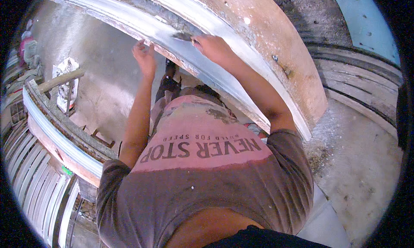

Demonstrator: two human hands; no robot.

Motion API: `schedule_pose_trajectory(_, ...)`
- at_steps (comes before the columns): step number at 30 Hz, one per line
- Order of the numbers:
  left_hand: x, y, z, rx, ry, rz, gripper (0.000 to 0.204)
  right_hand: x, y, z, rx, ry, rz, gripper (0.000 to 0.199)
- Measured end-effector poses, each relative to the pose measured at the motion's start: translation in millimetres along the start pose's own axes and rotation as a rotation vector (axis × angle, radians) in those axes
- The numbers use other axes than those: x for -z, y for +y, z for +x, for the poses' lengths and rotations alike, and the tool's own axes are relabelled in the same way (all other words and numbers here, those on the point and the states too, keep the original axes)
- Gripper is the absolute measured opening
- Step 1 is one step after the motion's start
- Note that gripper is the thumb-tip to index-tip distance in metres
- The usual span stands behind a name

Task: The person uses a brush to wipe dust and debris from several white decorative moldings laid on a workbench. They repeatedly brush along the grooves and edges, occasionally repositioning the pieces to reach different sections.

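Note:
A long white moulding (166, 36), wet and glossy in places, stretches across in front of me from the upper left to the right. My right hand (212, 48) is closed on a small scraper (183, 36), whose dark, smeared blade points left over the moulding's white face. The grip covers most of the tool's handle. My left hand (145, 59) is raised at the moulding's near edge with its fingers apart and nothing in them; whether the fingertips touch the edge I cannot tell.
A brown, stained worktop (276, 45) lies beyond the moulding. At left stands another white-edged bench (64, 138), with a wooden bar (60, 80) sticking out near a white sack (67, 86). Long white strips (36, 174) lie at lower left. A pale blue panel (366, 25) is at upper right.

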State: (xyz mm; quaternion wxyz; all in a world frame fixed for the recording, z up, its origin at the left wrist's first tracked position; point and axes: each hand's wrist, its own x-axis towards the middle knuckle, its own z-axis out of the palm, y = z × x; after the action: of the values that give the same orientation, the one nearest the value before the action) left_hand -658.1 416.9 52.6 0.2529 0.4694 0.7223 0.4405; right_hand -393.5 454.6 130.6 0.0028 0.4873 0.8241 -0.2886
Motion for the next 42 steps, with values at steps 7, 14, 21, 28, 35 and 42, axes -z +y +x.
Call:
schedule_pose_trajectory(7,29.6,-28.2,96.8,0.056,0.073,-0.160,0.038,3.8,-17.4,-47.4,-0.161,-0.038,0.030,0.036)
schedule_pose_trajectory(14,25.6,-31.7,141.2,0.019,0.005,-0.260,0.035,15.4,-56.0,63.6,-0.117,-0.012,-0.059,0.035)
schedule_pose_trajectory(21,25.7,-20.1,138.2,0.019,0.012,-0.289,0.036,0.7,-35.9,-52.1,-0.353,-0.039,0.047,0.037)
schedule_pose_trajectory(28,18.9,-10.5,128.3,0.044,-0.034,-0.193,0.039,-16.2,-58.2,37.6,-0.322,0.072,0.051,0.035)
schedule_pose_trajectory(35,24.3,-12.5,129.8,0.006,-0.012,-0.199,0.040,-15.4,-52.7,73.5,-0.115,0.210,0.124,0.036)
schedule_pose_trajectory(42,42.2,-30.9,126.4,0.080,0.046,-0.251,0.038,20.0,-59.0,99.5,-0.071,-0.026,0.015,0.036)
